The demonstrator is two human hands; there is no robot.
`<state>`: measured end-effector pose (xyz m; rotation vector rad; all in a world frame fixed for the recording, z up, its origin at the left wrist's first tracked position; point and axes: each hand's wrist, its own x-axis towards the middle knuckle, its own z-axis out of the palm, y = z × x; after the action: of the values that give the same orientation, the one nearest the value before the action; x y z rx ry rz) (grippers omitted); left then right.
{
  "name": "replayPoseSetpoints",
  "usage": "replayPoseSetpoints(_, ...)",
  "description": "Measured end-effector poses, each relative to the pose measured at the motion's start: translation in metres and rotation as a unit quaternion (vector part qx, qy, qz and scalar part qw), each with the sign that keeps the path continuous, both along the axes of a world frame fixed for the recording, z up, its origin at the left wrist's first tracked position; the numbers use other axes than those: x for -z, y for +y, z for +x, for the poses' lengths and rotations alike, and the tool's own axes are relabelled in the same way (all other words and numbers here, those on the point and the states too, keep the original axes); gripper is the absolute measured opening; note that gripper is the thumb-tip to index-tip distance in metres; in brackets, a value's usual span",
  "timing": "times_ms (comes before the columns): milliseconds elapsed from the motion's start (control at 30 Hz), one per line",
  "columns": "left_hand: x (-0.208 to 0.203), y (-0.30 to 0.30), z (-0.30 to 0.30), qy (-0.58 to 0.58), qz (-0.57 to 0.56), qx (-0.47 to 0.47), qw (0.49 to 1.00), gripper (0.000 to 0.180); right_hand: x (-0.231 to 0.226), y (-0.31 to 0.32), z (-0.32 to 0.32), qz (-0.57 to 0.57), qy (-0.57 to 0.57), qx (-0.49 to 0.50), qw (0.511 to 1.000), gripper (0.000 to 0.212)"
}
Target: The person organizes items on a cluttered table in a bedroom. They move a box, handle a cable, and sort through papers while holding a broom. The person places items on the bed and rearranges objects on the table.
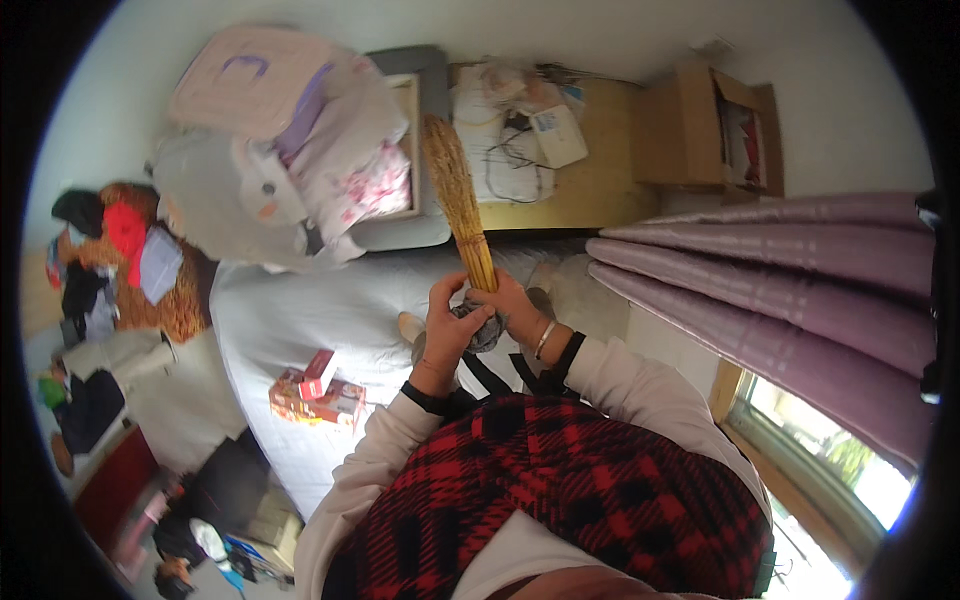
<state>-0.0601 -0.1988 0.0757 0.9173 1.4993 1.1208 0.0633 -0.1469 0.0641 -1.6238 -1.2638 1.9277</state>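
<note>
A straw hand broom (pixel 455 190) points away from me, its bristles at the far end and its bound stalks near my hands. My right hand (pixel 515 308) is closed around the lower stalks, with a pale bangle at the wrist. Beside it my left hand (pixel 445 325) is closed at the broom's near end, its thumb pressing on a grey crumpled wrapping (pixel 486 332). Whether this wrapping is cloth or plastic I cannot tell. Part of the broom's near end is hidden by my fingers and the wrapping.
Below lies a bed with a pale grey sheet (pixel 300 290), bearing a patterned box (pixel 340 402) and a small red box (pixel 318 372). Bundled bedding (pixel 230 190) and a lidded bin (pixel 245 85) stand far left. A cardboard box (pixel 680 130) and purple curtain (pixel 780 290) are right.
</note>
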Motion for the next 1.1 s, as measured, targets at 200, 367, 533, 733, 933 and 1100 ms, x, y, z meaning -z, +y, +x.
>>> replayPoseSetpoints(200, -0.013, 0.058, 0.036, -0.102, 0.003, 0.138, 0.985, 0.062, -0.033, 0.040, 0.045, 0.089, -0.078, 0.057, 0.991, 0.045)
replayPoseSetpoints(367, -0.015, 0.100, 0.064, -0.265, -0.065, 0.219, 0.937, 0.052, -0.037, 0.062, 0.102, 0.218, -0.160, 0.076, 0.960, 0.050)
replayPoseSetpoints(533, 0.003, 0.131, 0.104, -0.284, -0.185, 0.242, 0.909, 0.026, -0.053, 0.115, 0.217, 0.285, -0.322, 0.134, 0.893, 0.045)
replayPoseSetpoints(733, 0.039, 0.179, 0.187, -0.147, -0.161, 0.266, 0.939, 0.020, -0.083, 0.109, 0.350, 0.324, -0.451, 0.250, 0.793, 0.040)
replayPoseSetpoints(933, 0.067, 0.264, 0.270, -0.036, -0.115, 0.217, 0.969, 0.031, -0.086, 0.058, 0.412, 0.339, -0.511, 0.347, 0.710, 0.042)
replayPoseSetpoints(1100, 0.041, 0.328, 0.325, -0.078, -0.148, 0.221, 0.961, 0.043, -0.069, 0.055, 0.414, 0.311, -0.546, 0.346, 0.696, 0.041)
